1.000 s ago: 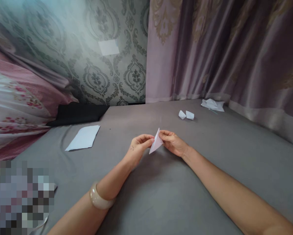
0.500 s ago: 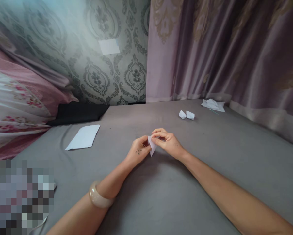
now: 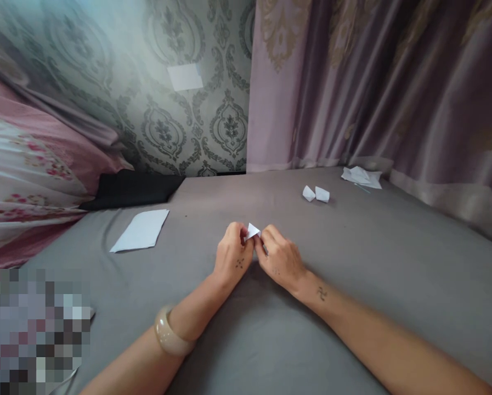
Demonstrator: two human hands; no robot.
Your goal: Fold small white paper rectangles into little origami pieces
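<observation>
Between my two hands is a small folded piece of white paper [image 3: 252, 231], its pointed tip showing upward above the fingers. My left hand [image 3: 234, 253] pinches its left side, and my right hand [image 3: 279, 253] pinches the right side with thumb and fingers. The paper's lower part is hidden behind the hands. Both hands are held close together over the grey sheet [image 3: 246, 340]. A pale bangle [image 3: 172, 336] circles my left forearm.
A stack of white paper sheets [image 3: 141, 230] lies to the left. Two small folded paper pieces [image 3: 322, 194] sit at the back right, with crumpled or folded papers [image 3: 361, 176] beyond them by the curtain [image 3: 320, 93]. Black cloth [image 3: 134, 189] lies at the back left.
The folded paper has turned from pointing downward to showing its tip upward. Both hands have rotated, knuckles now upward, with the right hand's fingers curled in closer.
</observation>
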